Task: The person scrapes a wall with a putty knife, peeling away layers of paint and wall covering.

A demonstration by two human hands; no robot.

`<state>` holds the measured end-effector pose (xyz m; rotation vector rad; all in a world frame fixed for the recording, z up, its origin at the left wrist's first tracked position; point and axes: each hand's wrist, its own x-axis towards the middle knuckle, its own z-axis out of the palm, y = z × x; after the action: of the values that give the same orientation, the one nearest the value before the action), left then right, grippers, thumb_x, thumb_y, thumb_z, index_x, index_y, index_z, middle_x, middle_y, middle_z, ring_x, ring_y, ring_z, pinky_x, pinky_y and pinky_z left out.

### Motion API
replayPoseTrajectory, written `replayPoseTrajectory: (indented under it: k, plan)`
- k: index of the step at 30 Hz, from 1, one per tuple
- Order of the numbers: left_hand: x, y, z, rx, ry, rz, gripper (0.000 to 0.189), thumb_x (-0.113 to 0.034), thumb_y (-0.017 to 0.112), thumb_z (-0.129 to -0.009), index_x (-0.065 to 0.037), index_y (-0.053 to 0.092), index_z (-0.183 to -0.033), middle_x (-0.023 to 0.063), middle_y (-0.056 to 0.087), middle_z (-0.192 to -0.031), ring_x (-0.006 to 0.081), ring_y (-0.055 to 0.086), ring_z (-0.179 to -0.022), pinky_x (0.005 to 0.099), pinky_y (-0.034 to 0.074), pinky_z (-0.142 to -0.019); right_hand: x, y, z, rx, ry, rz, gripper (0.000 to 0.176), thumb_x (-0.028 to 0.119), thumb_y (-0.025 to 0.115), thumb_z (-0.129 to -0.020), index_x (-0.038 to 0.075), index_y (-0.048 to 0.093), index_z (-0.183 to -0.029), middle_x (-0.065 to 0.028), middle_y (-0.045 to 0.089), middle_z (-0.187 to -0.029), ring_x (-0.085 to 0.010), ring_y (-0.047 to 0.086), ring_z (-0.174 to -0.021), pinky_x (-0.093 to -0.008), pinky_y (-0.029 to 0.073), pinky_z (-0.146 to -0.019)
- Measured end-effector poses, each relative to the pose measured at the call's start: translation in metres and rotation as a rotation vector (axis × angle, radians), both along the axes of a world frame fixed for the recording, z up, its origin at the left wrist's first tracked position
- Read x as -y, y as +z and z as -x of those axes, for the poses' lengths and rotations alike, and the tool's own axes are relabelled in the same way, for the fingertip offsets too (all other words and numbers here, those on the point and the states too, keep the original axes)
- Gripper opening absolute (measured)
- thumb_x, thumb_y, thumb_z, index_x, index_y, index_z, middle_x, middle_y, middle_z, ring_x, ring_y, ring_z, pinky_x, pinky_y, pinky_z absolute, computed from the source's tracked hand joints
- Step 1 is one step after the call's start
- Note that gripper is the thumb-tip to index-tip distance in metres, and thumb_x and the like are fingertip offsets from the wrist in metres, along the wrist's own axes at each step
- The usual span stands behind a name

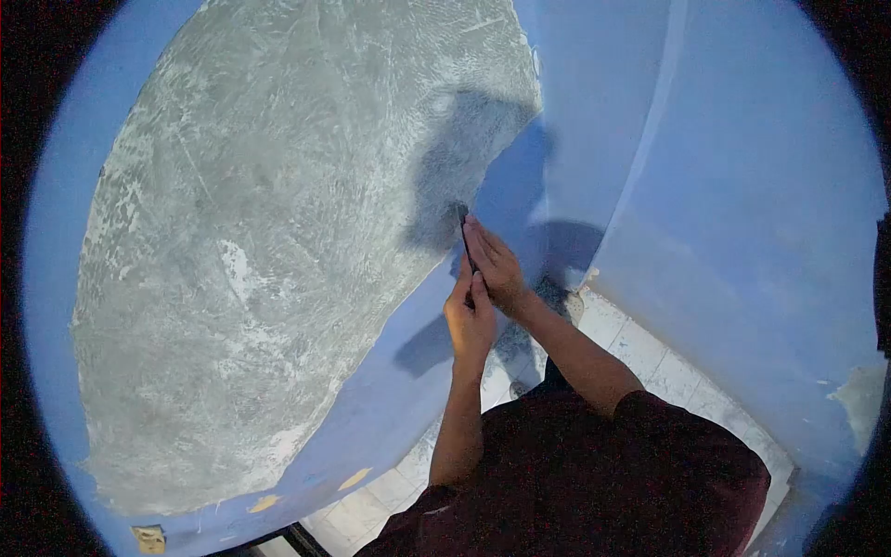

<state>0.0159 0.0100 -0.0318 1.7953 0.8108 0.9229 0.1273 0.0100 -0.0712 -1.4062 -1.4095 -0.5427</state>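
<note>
I am looking down at both hands working together on a dark scraper, whose tip is meeting the wall right at the border where the blue paint is giving way to a large patch of bare grey plaster. My left hand is sitting lower, fingers curling closed around the tool's handle. My right hand is lying above it, fingers straight and pressed together along the scraper, pushing it flat against the wall. The two hands are touching each other. Most of the tool is hiding under the fingers, so I am only seeing its thin dark upper end. The hands' shadow is falling on the grey patch just above the tip. Below my forearms, a pale tiled floor is showing in the corner where the blue walls meet, and my maroon shirt is filling the bottom of the view.
</note>
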Motion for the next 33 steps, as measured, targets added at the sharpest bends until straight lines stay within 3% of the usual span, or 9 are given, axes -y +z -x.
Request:
replayPoseTrajectory:
  k: [3, 7, 9, 12, 14, 25, 27, 33]
  plan:
    - [0.002, -0.005, -0.004, 0.027, 0.04, -0.169, 0.04, -0.015, 0.046, -0.099, 0.005, 0.047, -0.133, 0.0142, 0.067, -0.092, 0.012, 0.057, -0.071, 0.0284, 0.049, -0.064, 0.0, -0.005, 0.0, -0.023, -0.022, 0.042, 0.057, 0.007, 0.057, -0.082, -0.005, 0.04, -0.135, -0.0236, 0.045, -0.138, -0.0357, 0.049, -0.125, -0.0406, 0.043, -0.1]
    - [-0.002, -0.013, -0.005, 0.021, 0.013, -0.168, 0.04, -0.015, 0.046, -0.098, 0.006, 0.047, -0.132, 0.0172, 0.067, -0.094, 0.013, 0.058, -0.074, 0.0287, 0.049, -0.066, -0.002, -0.006, -0.003, -0.056, 0.016, 0.034, 0.056, 0.005, 0.058, -0.082, -0.005, 0.042, -0.134, -0.0224, 0.047, -0.137, -0.0351, 0.051, -0.122, -0.0388, 0.045, -0.099]
    - [-0.001, -0.008, -0.002, -0.114, 0.039, -0.131, 0.039, -0.014, 0.046, -0.098, 0.006, 0.047, -0.132, 0.0208, 0.066, -0.101, 0.0158, 0.061, -0.083, 0.0302, 0.05, -0.072, -0.003, -0.007, -0.001, -0.065, 0.013, 0.018, 0.056, 0.005, 0.059, -0.082, -0.004, 0.043, -0.134, -0.022, 0.048, -0.136, -0.0353, 0.052, -0.121, -0.0384, 0.046, -0.098]
    - [0.001, 0.001, -0.006, -0.023, 0.029, -0.128, 0.038, -0.012, 0.045, -0.097, 0.007, 0.048, -0.13, 0.0239, 0.065, -0.106, 0.0194, 0.062, -0.09, 0.0322, 0.049, -0.078, -0.008, -0.01, 0.0, -0.107, 0.054, -0.015, 0.06, 0.0, 0.056, -0.081, -0.005, 0.038, -0.138, -0.0239, 0.044, -0.138, -0.0361, 0.047, -0.126, -0.0395, 0.042, -0.103]
    - [0.002, 0.015, -0.011, -0.049, 0.024, -0.101, 0.037, -0.011, 0.045, -0.097, 0.007, 0.049, -0.129, 0.0241, 0.065, -0.106, 0.0205, 0.062, -0.092, 0.0328, 0.049, -0.079, -0.012, -0.011, -0.001, -0.208, 0.015, 0.013, 0.059, 0.0, 0.056, -0.082, -0.004, 0.039, -0.138, -0.0234, 0.044, -0.139, -0.0363, 0.047, -0.126, -0.0393, 0.042, -0.103]
    - [0.003, 0.028, -0.011, -0.104, -0.041, 0.05, 0.037, -0.013, 0.045, -0.098, 0.005, 0.049, -0.13, 0.0242, 0.064, -0.109, 0.0243, 0.063, -0.094, 0.0354, 0.049, -0.081, -0.006, -0.006, -0.003, -0.198, -0.007, 0.012, 0.059, 0.002, 0.057, -0.083, -0.002, 0.039, -0.139, -0.0219, 0.046, -0.138, -0.035, 0.05, -0.124, -0.0388, 0.046, -0.098]
    - [0.004, 0.023, -0.006, -0.058, -0.022, -0.143, 0.039, -0.014, 0.044, -0.099, 0.003, 0.047, -0.133, 0.023, 0.063, -0.114, 0.0218, 0.063, -0.093, 0.0341, 0.049, -0.08, -0.006, -0.007, 0.001, -0.209, 0.017, 0.07, 0.06, 0.002, 0.056, -0.082, -0.004, 0.036, -0.139, -0.0239, 0.042, -0.14, -0.0377, 0.047, -0.126, -0.0404, 0.044, -0.101]
    - [0.008, 0.031, 0.001, -0.122, -0.036, -0.036, 0.04, -0.014, 0.043, -0.099, 0.002, 0.044, -0.136, 0.0217, 0.06, -0.122, 0.019, 0.062, -0.091, 0.0318, 0.049, -0.08, -0.001, 0.003, 0.005, -0.213, 0.043, 0.025, 0.06, 0.004, 0.057, -0.082, -0.004, 0.038, -0.138, -0.0245, 0.041, -0.141, -0.0379, 0.048, -0.125, -0.0407, 0.044, -0.101]
